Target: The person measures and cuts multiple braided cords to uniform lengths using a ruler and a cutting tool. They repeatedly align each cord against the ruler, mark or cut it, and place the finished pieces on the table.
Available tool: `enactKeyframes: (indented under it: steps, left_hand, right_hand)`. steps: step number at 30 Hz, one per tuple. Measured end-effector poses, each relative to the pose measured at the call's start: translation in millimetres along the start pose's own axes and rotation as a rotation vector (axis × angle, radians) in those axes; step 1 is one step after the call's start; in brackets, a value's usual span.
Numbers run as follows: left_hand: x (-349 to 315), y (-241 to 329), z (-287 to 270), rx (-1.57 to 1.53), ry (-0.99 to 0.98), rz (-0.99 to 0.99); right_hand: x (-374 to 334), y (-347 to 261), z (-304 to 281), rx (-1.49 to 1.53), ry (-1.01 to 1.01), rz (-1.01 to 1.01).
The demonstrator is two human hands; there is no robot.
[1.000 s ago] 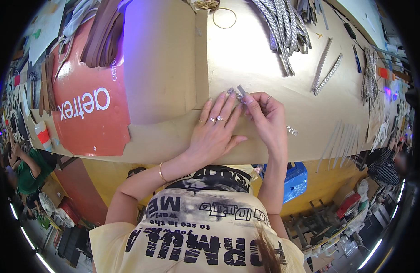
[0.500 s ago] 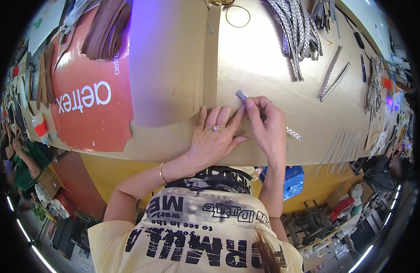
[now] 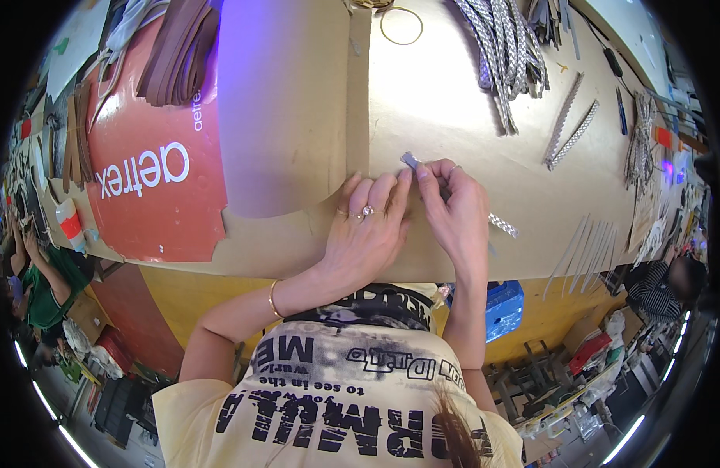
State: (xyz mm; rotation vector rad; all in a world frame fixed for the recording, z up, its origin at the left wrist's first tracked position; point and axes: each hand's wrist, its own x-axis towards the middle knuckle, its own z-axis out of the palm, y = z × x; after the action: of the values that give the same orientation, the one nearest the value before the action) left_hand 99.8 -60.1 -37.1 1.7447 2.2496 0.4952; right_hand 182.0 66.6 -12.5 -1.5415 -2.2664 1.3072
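One short grey strip above desk, pinched between thumb and fingers of right hand, tip poking out past fingertips. Left hand just beside, fingers bent, index fingertip near strip; cannot tell whether it grips anything. Silvery braided piece by right wrist, partly hidden. Farther right, two braided strips on desk, ends close together. Bundle of braided cords beyond hands. Red sheet at left, brown straps on top.
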Motion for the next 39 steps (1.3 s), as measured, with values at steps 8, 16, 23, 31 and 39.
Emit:
enactKeyframes:
  steps: [8,16,23,31,39]
  left_hand:
    - [14,-2,-1,0.012,0.040,-0.037]
    - [19,-7,6,0.086,0.103,0.024]
    - [18,-9,8,0.251,0.085,0.063]
    - [19,-10,10,0.287,0.081,0.080]
    - [19,-9,7,0.296,0.034,0.079]
  right_hand:
    - [1,0,-1,-0.028,-0.011,0.012]
    - [1,1,1,-0.022,0.005,0.010]
    - [-9,12,-19,-0.050,0.016,0.093]
    - [-13,23,-27,0.034,-0.026,0.127]
    - [-12,18,-27,-0.019,-0.004,0.113]
